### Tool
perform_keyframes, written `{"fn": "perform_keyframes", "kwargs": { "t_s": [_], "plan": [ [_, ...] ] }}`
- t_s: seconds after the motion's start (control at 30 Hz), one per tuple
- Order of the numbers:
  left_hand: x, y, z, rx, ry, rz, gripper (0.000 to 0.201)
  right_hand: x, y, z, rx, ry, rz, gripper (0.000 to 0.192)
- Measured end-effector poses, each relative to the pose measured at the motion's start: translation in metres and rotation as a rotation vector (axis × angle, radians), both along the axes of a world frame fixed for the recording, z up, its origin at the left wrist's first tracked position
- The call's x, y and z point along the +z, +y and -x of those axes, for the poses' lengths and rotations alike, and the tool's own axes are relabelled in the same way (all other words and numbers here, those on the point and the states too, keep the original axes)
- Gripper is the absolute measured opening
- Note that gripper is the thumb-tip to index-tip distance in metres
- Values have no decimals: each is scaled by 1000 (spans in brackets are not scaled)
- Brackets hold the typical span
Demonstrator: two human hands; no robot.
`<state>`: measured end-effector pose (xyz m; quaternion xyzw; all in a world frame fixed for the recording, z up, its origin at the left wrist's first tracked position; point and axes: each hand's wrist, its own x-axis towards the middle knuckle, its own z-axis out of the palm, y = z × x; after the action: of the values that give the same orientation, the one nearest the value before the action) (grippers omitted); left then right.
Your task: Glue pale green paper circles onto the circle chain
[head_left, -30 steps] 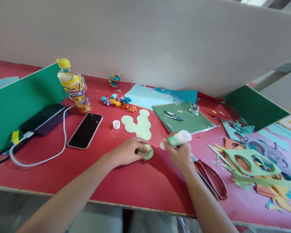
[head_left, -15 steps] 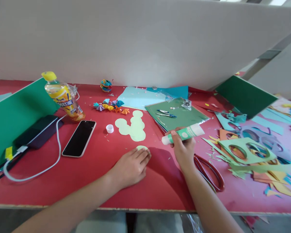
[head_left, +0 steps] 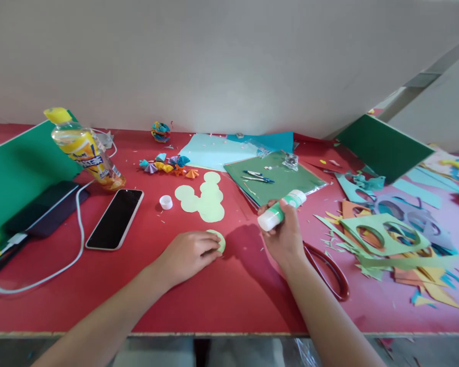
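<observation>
My left hand [head_left: 191,255] lies low over the red table with its fingertips on the left edge of a small pale green paper circle [head_left: 221,241]; the fingers partly cover it. My right hand [head_left: 283,232] is closed around a green and white glue stick [head_left: 281,211], held tilted above the table, its white near end toward the lower left. Beyond the left hand lie several pale green paper circles [head_left: 210,201] in an overlapping cluster. A small white cap [head_left: 166,202] stands to their left. Red-handled scissors [head_left: 334,275] lie beside my right wrist, partly hidden by it.
At left are a phone [head_left: 115,219], a drink bottle [head_left: 87,153], a power bank [head_left: 46,206] and a white cable. Folded paper pieces [head_left: 164,165] lie further back. A green paper pack [head_left: 275,178] holds pens [head_left: 258,177] on top. Cut paper scraps [head_left: 398,234] cover the right side.
My right hand has turned the glue stick, and its near end now points more toward me. My left fingers have drawn back leftward, uncovering more of the circle. The view has shifted slightly right.
</observation>
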<state>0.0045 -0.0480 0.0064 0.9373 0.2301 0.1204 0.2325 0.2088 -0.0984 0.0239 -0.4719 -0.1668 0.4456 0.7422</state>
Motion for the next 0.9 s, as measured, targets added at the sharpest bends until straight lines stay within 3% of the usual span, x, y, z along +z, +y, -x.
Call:
{"fn": "perform_keyframes", "kwargs": {
  "t_s": [0.57,0.7,0.8,0.9],
  "plan": [
    [2,-1,1,31,-44,129,15,-10,-4,0,24,-57,4,26],
    [3,-2,1,48,-51,146,14,-11,-6,3,124,-73,-3,28],
    [1,-1,-1,73,-76,178,11,-12,-9,5,264,-202,20,33],
    [-1,1,-2,79,-128,216,9,-13,-13,6,354,-499,54,32]
  ]
}}
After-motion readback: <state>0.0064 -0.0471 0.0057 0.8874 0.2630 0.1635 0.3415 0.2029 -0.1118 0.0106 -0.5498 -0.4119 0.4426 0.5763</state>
